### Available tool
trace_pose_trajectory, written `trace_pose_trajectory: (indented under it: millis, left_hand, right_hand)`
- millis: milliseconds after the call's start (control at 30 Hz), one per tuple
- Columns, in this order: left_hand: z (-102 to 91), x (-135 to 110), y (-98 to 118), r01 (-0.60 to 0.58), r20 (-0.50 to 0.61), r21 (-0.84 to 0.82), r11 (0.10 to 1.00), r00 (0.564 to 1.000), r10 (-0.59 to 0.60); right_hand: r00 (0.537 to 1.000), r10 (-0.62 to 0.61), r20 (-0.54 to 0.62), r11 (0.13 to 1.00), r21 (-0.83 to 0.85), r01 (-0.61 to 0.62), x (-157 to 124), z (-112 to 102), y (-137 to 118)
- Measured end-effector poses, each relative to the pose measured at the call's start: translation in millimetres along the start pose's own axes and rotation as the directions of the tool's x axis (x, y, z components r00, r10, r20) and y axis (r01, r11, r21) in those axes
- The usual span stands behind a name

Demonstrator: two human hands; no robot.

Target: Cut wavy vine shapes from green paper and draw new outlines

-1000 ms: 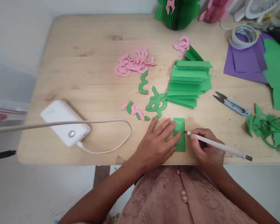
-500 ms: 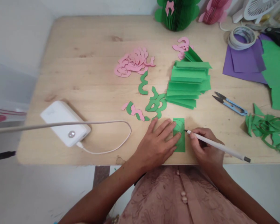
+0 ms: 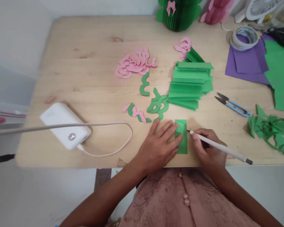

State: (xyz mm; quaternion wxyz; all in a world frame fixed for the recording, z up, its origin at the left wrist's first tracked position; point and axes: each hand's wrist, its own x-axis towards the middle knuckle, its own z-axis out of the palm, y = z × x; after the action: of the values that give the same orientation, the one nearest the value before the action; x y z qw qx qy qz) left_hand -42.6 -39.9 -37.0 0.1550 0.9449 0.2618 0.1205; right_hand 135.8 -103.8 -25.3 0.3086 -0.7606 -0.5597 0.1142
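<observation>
My left hand [image 3: 159, 143] lies flat with its fingers spread, some fingertips resting on the left side of a small green paper strip [image 3: 183, 146]. Curved dark lines are drawn on the strip's upper part. In my right hand [image 3: 208, 146] is a white pen [image 3: 223, 146], its dark tip at the strip's right edge. Just beyond my left fingertips lie curvy green paper cutouts [image 3: 158, 105]. To their left is a wavy pink-and-green pair of cutouts [image 3: 137, 113]. Folded green paper strips [image 3: 190, 83] are stacked further back.
Pink cutouts [image 3: 133, 64] are heaped mid-table. A white power bank [image 3: 65, 124] with a cable sits left. On the right are blue thread snips [image 3: 233, 105], green scraps [image 3: 272, 129], purple paper [image 3: 248, 63] and tape rolls [image 3: 245, 37]. A green honeycomb paper piece [image 3: 182, 15] stands at the back.
The pen tip has shifted very slightly upward at the strip's right edge. The whole view has drifted a little; my left hand stays in place on the strip.
</observation>
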Motion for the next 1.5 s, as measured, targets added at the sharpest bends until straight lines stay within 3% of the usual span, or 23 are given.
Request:
trace_pose_trajectory:
  millis: [800, 1500]
  left_hand:
    - [-0.3, 0.3, -1.0, -0.004, -0.002, -0.004, 1.000, 1.000, 0.004]
    - [0.5, -0.6, -1.1, 0.000, 0.008, -0.015, 1.000, 1.000, 0.001]
  right_hand:
    - [0.996, 0.091, 0.020, 0.983, 0.160, -0.093, 4.3, -1.9, 2.1]
    - [0.998, 0.060, 0.026, 0.991, 0.117, -0.063, 5.5, 0.4, 1.6]
